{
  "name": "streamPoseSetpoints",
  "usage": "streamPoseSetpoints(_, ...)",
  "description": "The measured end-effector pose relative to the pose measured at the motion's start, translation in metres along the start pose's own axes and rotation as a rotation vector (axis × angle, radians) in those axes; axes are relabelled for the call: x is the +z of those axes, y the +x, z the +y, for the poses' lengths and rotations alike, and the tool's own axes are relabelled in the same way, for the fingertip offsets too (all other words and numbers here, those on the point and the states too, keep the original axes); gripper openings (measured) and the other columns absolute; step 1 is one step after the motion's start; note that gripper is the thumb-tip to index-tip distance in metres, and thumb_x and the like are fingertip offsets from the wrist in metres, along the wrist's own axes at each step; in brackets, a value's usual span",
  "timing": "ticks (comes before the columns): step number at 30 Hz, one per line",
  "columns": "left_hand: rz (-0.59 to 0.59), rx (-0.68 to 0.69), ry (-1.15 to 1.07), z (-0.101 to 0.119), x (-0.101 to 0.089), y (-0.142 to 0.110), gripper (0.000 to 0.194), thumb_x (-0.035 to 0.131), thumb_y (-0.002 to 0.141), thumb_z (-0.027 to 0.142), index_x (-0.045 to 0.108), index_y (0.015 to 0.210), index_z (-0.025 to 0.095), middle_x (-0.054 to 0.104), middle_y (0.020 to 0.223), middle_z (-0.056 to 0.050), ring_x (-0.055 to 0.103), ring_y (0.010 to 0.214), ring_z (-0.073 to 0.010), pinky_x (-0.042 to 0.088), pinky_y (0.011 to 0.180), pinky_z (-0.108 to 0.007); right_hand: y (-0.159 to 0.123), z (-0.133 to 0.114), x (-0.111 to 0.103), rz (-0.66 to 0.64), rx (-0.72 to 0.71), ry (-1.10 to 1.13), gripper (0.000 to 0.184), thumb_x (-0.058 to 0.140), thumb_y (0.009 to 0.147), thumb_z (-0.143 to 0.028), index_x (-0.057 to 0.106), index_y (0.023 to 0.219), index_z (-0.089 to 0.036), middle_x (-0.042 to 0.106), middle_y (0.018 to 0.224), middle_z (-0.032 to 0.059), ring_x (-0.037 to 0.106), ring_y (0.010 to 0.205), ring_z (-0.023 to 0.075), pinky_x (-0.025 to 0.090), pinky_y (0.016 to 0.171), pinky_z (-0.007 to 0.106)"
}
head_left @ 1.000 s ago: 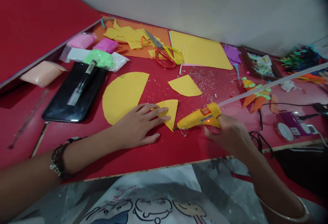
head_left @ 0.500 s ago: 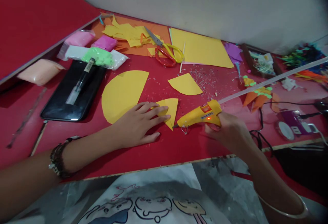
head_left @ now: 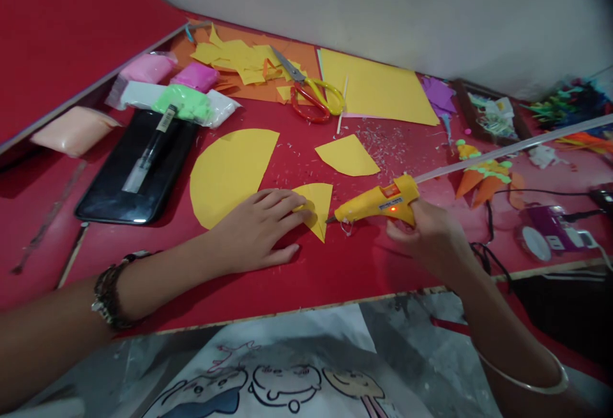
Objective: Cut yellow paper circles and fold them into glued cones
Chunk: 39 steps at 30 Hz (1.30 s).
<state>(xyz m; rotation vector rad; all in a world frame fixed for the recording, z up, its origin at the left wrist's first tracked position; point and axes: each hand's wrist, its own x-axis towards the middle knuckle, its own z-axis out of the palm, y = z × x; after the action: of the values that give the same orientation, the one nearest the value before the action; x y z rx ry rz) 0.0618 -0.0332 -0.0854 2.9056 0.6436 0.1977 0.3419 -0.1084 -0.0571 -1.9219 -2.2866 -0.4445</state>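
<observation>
My left hand (head_left: 263, 230) lies with fingers spread on a small yellow paper piece (head_left: 322, 204), pressing it to the red table. My right hand (head_left: 433, 239) is wrapped round a yellow hot glue gun (head_left: 378, 202) whose small light glows orange. The gun's dark nozzle is at the right edge of the small piece; a long clear glue stick (head_left: 483, 157) juts from its back. Beside my left hand is a larger yellow paper piece (head_left: 232, 175), round with a straight cut side, partly under the fingers' side. Another yellow paper wedge (head_left: 348, 156) lies farther off.
Scissors (head_left: 313, 96) lie on yellow scraps and orange paper at the back, beside yellow sheets (head_left: 383, 89). A black phone (head_left: 138, 166) bears a pen (head_left: 152, 147); clay packets (head_left: 184, 104) lie behind. At right are orange paper cones (head_left: 483, 182), a purple socket block (head_left: 553, 230) and cables.
The glue gun in my right hand has shifted slightly up and right, its nozzle moving up along the small piece's edge. My left hand stays nearly in place.
</observation>
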Motion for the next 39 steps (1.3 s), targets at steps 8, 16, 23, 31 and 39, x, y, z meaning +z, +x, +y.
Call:
streamPoseSetpoints(8, 0.033, -0.021, 0.022, -0.003, 0.0, 0.001, 0.043, 0.038, 0.086, 0.044, 0.051, 0.113, 0.014, 0.052, 0.12, -0.011, 0.047, 0.109, -0.0252, 0.037, 0.092, -0.037, 0.006, 0.002, 0.0, -0.139, 0.116, 0.037, 0.019, 0.046, 0.074, -0.028, 0.054, 0.084, -0.014, 0.048, 0.056, 0.0021, 0.042, 0.049, 0.0155, 0.024, 0.047, 0.027)
streamPoseSetpoints(16, 0.052, -0.027, 0.019, -0.003, 0.001, 0.001, 0.041, 0.04, 0.084, 0.044, 0.052, 0.111, 0.015, 0.053, 0.119, -0.01, 0.049, 0.106, -0.0253, 0.039, 0.088, -0.037, 0.017, 0.003, 0.0, -0.193, 0.189, 0.066, 0.015, 0.048, 0.071, -0.029, 0.052, 0.077, -0.016, 0.045, 0.055, 0.0009, 0.039, 0.048, 0.0138, 0.022, 0.046, 0.026)
streamPoseSetpoints(23, 0.057, -0.028, 0.014, -0.003, 0.0, 0.002, 0.041, 0.039, 0.084, 0.044, 0.053, 0.112, 0.017, 0.054, 0.118, -0.009, 0.048, 0.106, -0.0252, 0.039, 0.087, -0.037, 0.028, 0.006, 0.0, -0.192, 0.188, 0.078, 0.019, 0.047, 0.07, -0.033, 0.05, 0.082, -0.018, 0.046, 0.055, 0.0006, 0.041, 0.045, 0.0147, 0.02, 0.044, 0.026)
streamPoseSetpoints(31, 0.056, -0.024, -0.002, -0.003, -0.002, 0.002, 0.04, 0.04, 0.083, 0.043, 0.053, 0.112, 0.017, 0.053, 0.119, -0.008, 0.048, 0.105, -0.0247, 0.039, 0.087, -0.037, 0.035, 0.008, 0.001, -0.207, 0.224, 0.036, 0.015, 0.048, 0.072, -0.031, 0.049, 0.081, -0.02, 0.052, 0.058, 0.003, 0.048, 0.048, 0.0174, 0.021, 0.045, 0.027)
streamPoseSetpoints(39, 0.043, -0.032, -0.018, -0.004, -0.001, 0.002, 0.042, 0.04, 0.083, 0.043, 0.052, 0.115, 0.018, 0.052, 0.121, -0.007, 0.047, 0.108, -0.025, 0.039, 0.088, -0.037, 0.04, 0.009, 0.002, -0.192, 0.231, 0.029, 0.017, 0.05, 0.073, -0.028, 0.051, 0.087, -0.018, 0.054, 0.06, 0.003, 0.048, 0.049, 0.0166, 0.022, 0.045, 0.026)
